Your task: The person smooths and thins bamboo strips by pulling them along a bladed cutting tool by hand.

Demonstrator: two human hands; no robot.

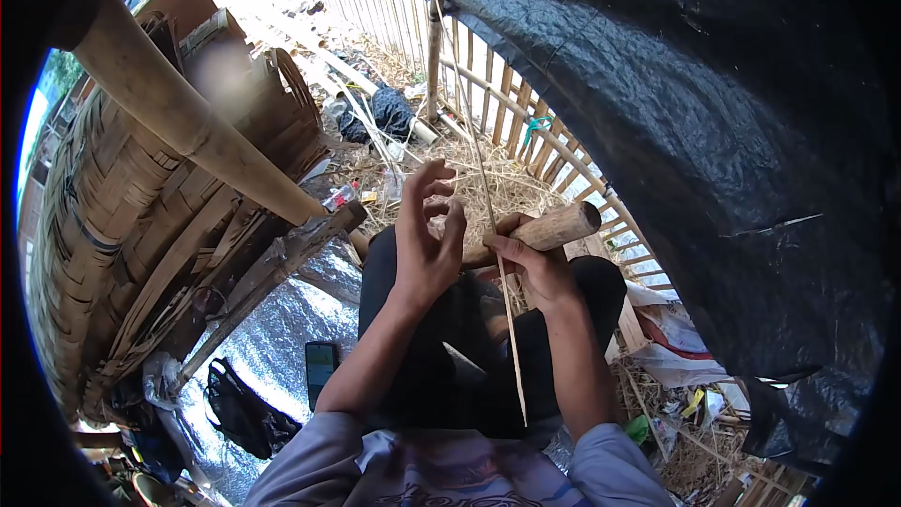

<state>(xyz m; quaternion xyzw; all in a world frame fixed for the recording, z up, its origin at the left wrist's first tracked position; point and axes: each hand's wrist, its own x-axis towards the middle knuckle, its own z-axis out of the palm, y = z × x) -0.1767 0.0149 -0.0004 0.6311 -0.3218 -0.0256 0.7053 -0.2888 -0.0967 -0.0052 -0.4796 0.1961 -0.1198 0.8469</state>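
A long thin bamboo strip (512, 338) runs from near my lap up and away toward the fence. My right hand (532, 266) pinches it between thumb and fingers, beside a thick round wooden rod (560, 226) that lies across my knees. Left of the strip, my left hand (432, 235) is raised with its fingers apart and curved, holding nothing. A gap shows between that hand and the strip. The strip's far end reaches up near the upright pole, where it is hard to make out.
Woven bamboo panels (122, 225) and a thick bamboo pole (202, 136) stand at the left. Black plastic sheeting (694, 131) hangs at the right, beside a bamboo fence (497, 99). A phone (321, 366) and a black bag (239, 408) lie on silver sheeting (305, 319).
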